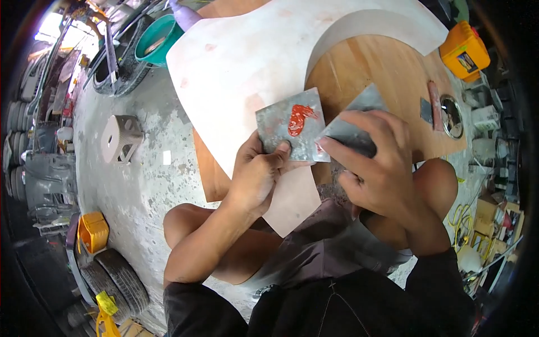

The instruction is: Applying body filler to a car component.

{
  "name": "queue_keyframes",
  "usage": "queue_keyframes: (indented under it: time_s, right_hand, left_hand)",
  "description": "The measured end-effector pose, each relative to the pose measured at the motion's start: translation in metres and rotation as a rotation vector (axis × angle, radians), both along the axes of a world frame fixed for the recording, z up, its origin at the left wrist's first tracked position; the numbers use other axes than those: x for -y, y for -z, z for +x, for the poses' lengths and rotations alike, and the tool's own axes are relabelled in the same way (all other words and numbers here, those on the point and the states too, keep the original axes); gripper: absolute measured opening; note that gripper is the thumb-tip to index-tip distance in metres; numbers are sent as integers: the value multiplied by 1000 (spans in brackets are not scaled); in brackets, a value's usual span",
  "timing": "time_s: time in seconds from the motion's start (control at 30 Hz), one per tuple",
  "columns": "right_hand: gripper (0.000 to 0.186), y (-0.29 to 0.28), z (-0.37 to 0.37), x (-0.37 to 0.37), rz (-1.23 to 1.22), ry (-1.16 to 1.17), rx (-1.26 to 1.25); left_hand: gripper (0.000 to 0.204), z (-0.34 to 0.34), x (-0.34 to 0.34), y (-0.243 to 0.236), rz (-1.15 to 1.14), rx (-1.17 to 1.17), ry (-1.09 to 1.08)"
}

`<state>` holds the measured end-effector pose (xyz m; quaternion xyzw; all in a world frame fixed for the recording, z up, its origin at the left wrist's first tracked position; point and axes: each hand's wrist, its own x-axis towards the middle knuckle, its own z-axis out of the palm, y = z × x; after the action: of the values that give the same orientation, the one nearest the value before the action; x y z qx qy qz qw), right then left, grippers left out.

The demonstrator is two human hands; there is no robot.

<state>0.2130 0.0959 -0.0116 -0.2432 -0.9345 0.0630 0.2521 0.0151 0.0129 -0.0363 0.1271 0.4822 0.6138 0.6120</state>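
My left hand (255,175) grips a square grey metal plate (272,121), thumb on top near its lower edge. A smear of glossy red paste (296,122) lies on that plate. In my right hand (379,160) is a second flat grey plate (368,98), held tilted with the fingers over it. Its lower left corner is close to the first plate's right edge, with a little red near it; I cannot tell whether the two touch. Beyond both hands a large white curved panel (230,67) rests on a brown wooden board (387,62); its pale tip reaches toward my lap.
On the board's right lie a small dark rectangular piece (426,110), a reddish bar (435,104) and a round shiny-rimmed tin (451,117). A yellow container (465,51) stands far right. Leftward are a teal basin (159,39), a beige stool (120,139) and tyres (120,281).
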Motion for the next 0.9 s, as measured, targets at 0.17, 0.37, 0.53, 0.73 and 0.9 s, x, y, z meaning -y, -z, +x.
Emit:
queue_keyframes:
  time_s: [0.17,0.37,0.53,0.73,0.9]
  right_hand:
    - [47,1,2,-1,-93,-25,38]
    - [53,7,-1,-3,-249,-23,-108]
    - [45,20,-7,1,-684,-133,-647]
    - [45,34,-20,8,-540,-143,-628]
    - [45,52,-23,-9,-465,-38,-571]
  left_hand:
    - [33,0,-1,1,-29,87,42]
    - [35,0,-8,-1,37,171,-6]
    - [39,-2,-9,-2,131,180,-32]
    - [35,5,-17,-14,160,145,-42]
    - [34,-1,-22,-9,133,36,-67]
